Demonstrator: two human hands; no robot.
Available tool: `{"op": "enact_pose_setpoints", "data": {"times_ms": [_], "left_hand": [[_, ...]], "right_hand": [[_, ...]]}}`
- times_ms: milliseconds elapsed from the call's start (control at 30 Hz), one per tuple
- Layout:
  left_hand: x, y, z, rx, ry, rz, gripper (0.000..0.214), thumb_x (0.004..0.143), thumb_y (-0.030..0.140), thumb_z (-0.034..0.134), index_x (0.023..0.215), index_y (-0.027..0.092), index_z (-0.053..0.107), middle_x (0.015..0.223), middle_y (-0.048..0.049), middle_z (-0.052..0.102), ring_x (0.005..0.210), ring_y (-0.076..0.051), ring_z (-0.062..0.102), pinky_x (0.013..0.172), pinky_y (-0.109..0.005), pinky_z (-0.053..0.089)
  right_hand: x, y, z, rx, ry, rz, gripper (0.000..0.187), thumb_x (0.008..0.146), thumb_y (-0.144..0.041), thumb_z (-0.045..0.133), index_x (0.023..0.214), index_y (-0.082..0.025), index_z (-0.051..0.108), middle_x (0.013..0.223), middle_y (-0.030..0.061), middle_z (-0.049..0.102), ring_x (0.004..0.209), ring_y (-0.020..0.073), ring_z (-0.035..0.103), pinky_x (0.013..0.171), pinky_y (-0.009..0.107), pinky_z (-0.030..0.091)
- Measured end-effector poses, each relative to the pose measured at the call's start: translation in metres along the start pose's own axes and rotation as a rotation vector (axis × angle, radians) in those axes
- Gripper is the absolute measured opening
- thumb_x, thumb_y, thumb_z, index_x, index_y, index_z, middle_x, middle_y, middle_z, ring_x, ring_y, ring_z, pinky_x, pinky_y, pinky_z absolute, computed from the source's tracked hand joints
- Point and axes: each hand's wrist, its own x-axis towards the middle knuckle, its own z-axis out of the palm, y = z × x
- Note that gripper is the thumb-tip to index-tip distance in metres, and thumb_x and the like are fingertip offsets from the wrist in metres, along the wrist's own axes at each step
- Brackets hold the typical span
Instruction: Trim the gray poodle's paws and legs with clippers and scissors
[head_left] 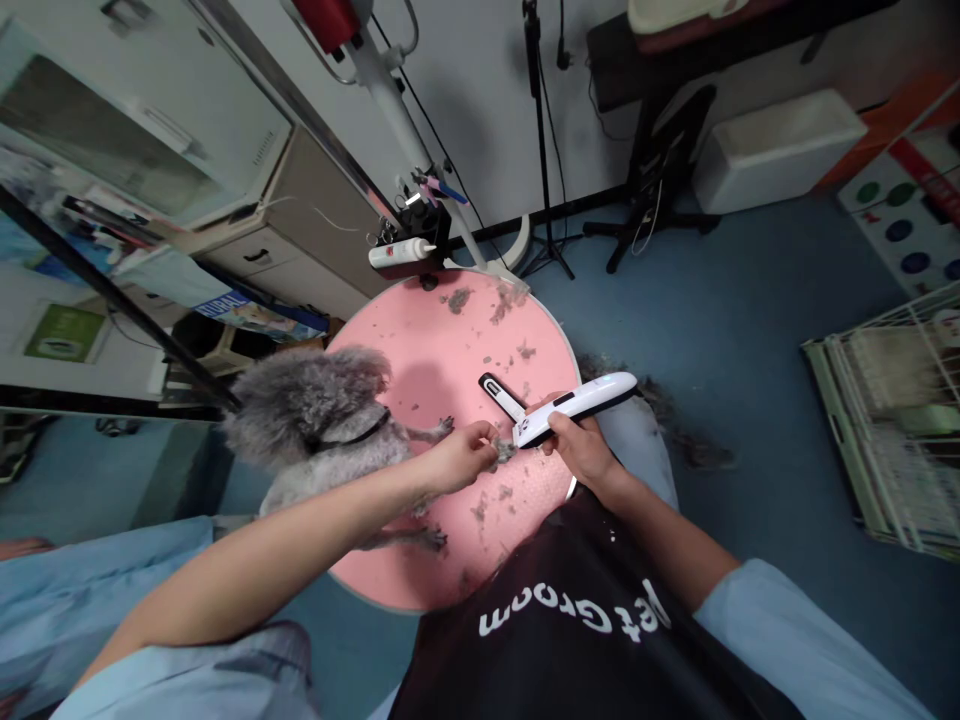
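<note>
A grey curly-haired dog [307, 400] with a dark collar is on the round pink table [450, 350], its fluffy head to the left and its body close-cropped. My left hand [472, 455] is closed, fingers pinched on a furry grey paw [504, 453]; my forearm hides much of the dog's legs. My right hand [581, 445] grips a white and black hair clipper [577, 405], its blade end touching or very near the paw. Beyond the blade lies a slim black and white tool [499, 393], partly covered by the clipper and hand.
Clipped hair [506, 295] is scattered over the table and floor. A white nozzle bottle [401, 252] sits in a black holder at the table's far edge, by a grey pole. A wire cage [900, 420] stands right, a white box [780, 145] behind. Light blue clothing [97, 590] shows left.
</note>
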Motion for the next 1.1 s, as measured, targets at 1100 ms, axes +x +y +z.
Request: {"op": "enact_pose_setpoints", "data": {"times_ms": [1100], "left_hand": [[-0.013, 0.008, -0.001, -0.011, -0.024, 0.054, 0.009, 0.076, 0.019, 0.054, 0.074, 0.017, 0.045, 0.053, 0.0075, 0.036, 0.045, -0.006, 0.029, 0.044, -0.018, 0.024]], "right_hand": [[-0.009, -0.005, 0.016, 0.066, 0.037, 0.003, 0.026, 0.07, -0.038, 0.063, 0.087, -0.021, 0.052, 0.076, 0.0017, 0.068, 0.047, 0.0095, 0.051, 0.036, 0.019, 0.038]]}}
